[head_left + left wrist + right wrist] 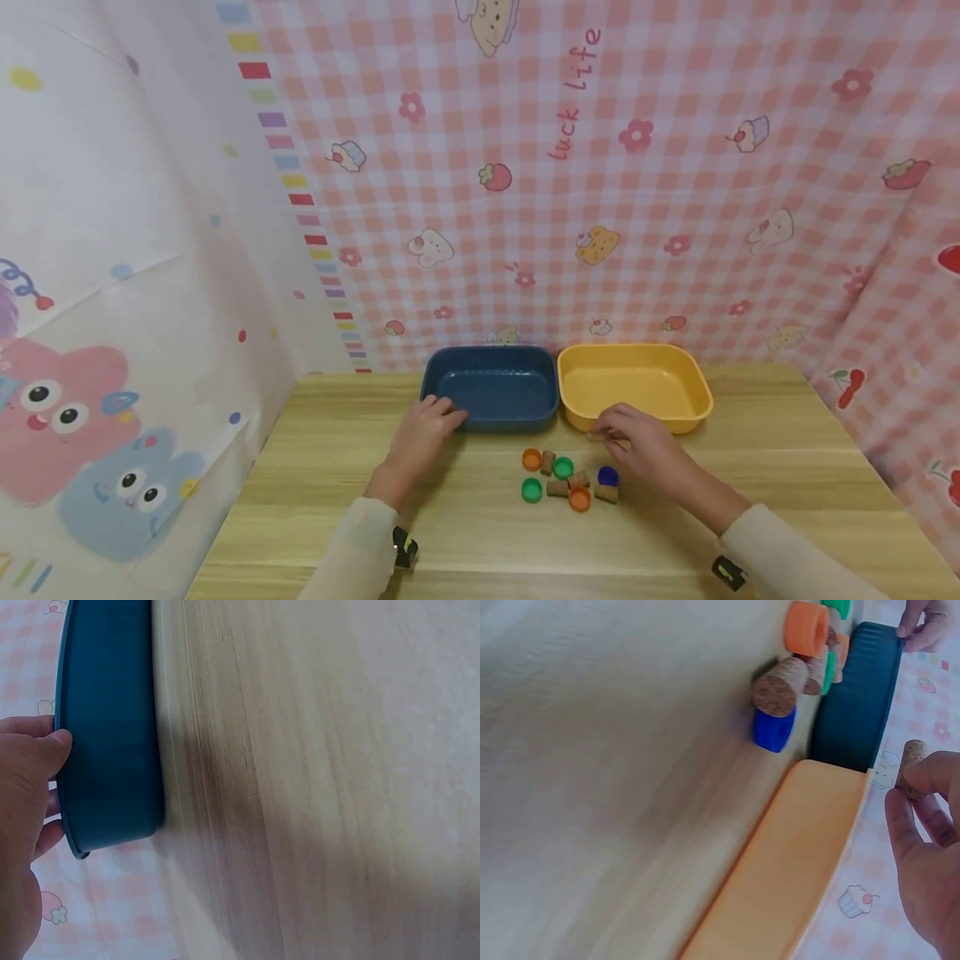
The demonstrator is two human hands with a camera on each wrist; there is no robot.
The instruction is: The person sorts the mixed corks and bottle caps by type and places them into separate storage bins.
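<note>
My left hand [425, 429] grips the front-left rim of the dark blue bin [491, 400], its thumb over the near edge in the left wrist view. A cork [913, 763] is pinched between the thumb and fingers of my right hand [637, 437], close to the front rim of the yellow bin [637, 354]. On the table before the bins lies a loose group: orange caps [579, 499], green caps [532, 490], a blue cap [608, 476] and several corks [557, 488]. The blue cap and one cork [606, 494] are nearest my right hand.
Both bins stand side by side at the back of the wood-patterned table [480, 550]. Right behind them hangs a pink checked cloth [525, 217], and a white printed cloth [150, 250] hangs to the left.
</note>
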